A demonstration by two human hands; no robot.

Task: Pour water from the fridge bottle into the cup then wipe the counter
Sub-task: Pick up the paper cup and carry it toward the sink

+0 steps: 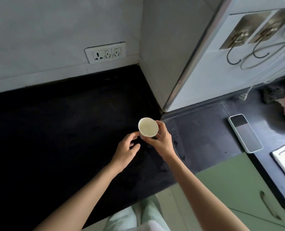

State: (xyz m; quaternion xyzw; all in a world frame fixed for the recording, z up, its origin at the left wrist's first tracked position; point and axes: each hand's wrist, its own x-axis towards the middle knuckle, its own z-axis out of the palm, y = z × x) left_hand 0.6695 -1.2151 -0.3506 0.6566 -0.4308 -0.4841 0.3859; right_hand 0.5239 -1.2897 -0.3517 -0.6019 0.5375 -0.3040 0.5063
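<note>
I see the cup (148, 127) upright, mouth up, over the dark counter (55, 122), my right hand (162, 140) curled round its right side, my left hand (126, 147) loosely open just left, fingertips nearly touching it, no bottle in sight.

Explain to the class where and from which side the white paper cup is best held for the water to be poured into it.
Grip the cup round its side wall below the rim, coming from the right as the right hand does now. Its tapered round wall fits a wrapping grip, and the mouth, tipped slightly toward the camera, stays clear. The left hand hovers by the left wall.
</note>
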